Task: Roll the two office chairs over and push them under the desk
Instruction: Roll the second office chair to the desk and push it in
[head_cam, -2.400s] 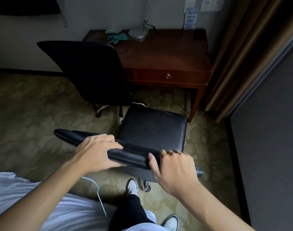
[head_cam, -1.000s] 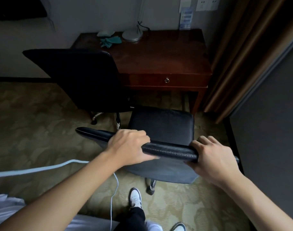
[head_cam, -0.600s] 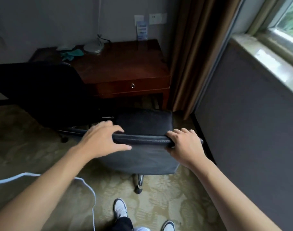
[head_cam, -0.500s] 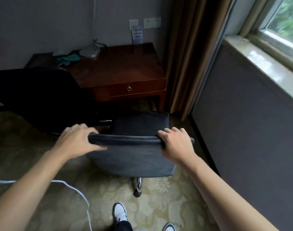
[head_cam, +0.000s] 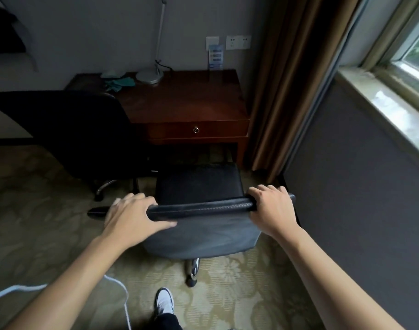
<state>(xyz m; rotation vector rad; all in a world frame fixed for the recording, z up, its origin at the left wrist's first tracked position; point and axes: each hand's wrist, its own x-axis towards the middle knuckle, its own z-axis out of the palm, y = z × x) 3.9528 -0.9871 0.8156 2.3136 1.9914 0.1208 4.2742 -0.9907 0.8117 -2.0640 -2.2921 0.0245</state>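
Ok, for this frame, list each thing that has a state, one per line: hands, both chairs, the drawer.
left hand: gripping the near chair's backrest top, thumb on its rear face.
right hand: gripping the same backrest at its right end.
near chair: upright, in front of the desk, not yet under.
far chair: upright, untouched, at the desk's left.
desk drawer: closed.

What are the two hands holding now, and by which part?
Both hold the near office chair by the top edge of its backrest: the left hand near the left end, the right hand near the right end.
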